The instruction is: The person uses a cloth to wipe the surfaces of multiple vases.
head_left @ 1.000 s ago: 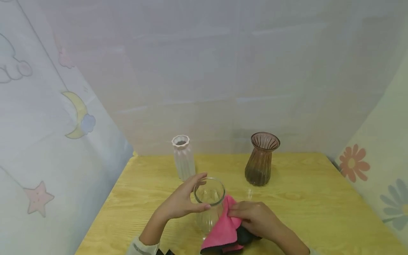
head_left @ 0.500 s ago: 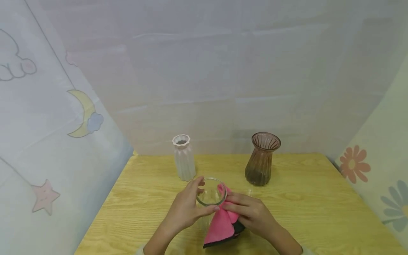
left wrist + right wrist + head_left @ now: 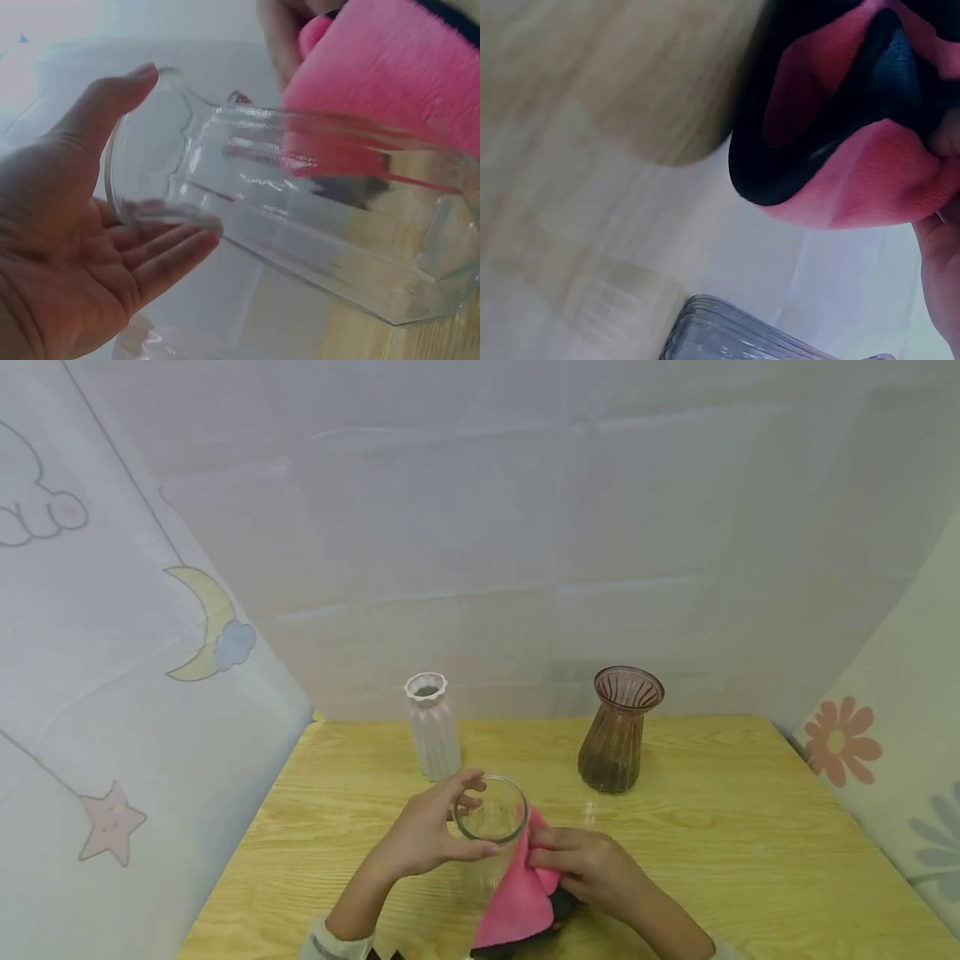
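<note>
My left hand (image 3: 427, 837) holds a clear glass vase (image 3: 480, 878) by its rim, thumb on the near side and fingers round the far side. In the left wrist view, the ribbed body of this vase (image 3: 300, 225) stretches away from that hand toward the table. My right hand (image 3: 596, 870) pinches a pink plush cloth (image 3: 517, 906) with black edging at the vase's right side. Folds of the cloth (image 3: 855, 180) hang from the fingers in the right wrist view. Part of the vase's lower body is hidden behind the cloth.
A white fluted vase (image 3: 435, 739) stands at the back of the wood-grain table (image 3: 337, 793). To its right is a brown-purple glass vase (image 3: 613, 743) with a flared mouth. A pale wall sheet (image 3: 480, 543) hangs behind the table's far edge.
The cloth rose to the vase's rim half a second ago and now sits slightly lower. The left hand and vase shifted a little right, then back left.
</note>
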`<move>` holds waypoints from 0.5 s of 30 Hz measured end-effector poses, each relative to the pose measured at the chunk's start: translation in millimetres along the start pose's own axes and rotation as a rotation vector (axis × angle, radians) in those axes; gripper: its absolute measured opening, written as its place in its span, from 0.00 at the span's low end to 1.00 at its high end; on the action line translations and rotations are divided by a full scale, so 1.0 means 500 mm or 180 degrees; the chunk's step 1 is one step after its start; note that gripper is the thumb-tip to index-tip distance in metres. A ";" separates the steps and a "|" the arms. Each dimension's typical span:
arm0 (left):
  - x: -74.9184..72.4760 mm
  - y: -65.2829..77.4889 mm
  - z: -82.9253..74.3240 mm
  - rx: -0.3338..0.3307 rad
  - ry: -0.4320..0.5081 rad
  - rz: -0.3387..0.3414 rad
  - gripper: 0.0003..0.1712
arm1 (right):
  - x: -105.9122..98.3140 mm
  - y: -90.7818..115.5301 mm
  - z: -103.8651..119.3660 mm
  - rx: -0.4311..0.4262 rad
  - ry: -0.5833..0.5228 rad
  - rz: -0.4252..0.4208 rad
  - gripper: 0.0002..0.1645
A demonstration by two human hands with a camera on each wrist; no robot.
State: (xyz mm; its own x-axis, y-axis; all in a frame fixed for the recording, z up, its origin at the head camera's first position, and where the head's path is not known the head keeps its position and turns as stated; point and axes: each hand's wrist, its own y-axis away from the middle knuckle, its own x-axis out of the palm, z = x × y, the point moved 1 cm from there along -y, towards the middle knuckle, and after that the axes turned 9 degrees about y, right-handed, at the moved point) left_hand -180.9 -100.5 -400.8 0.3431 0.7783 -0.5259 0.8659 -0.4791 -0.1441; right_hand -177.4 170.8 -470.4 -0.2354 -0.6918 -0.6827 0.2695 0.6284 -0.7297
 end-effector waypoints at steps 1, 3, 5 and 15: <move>-0.004 -0.003 0.003 0.0042 0.0041 0.0056 0.52 | 0.001 0.003 -0.001 0.0000 -0.0019 0.0079 0.17; -0.012 -0.008 0.010 0.0112 0.0167 0.0183 0.51 | 0.002 0.009 -0.002 -0.0003 -0.0042 0.0251 0.12; -0.018 -0.014 0.017 0.0169 0.0289 0.0304 0.51 | 0.003 0.015 -0.003 -0.0019 -0.0020 0.0396 0.15; -0.027 -0.013 0.019 0.0259 0.0508 0.0534 0.53 | -0.018 0.007 0.006 -0.0158 0.0157 0.0017 0.16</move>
State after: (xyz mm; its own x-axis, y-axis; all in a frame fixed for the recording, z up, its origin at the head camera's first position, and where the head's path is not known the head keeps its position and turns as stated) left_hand -194.7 -111.6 -400.9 0.5385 0.7362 -0.4100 0.7619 -0.6332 -0.1362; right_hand -171.7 178.2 -467.0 -0.2801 -0.6708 -0.6867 0.2244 0.6498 -0.7262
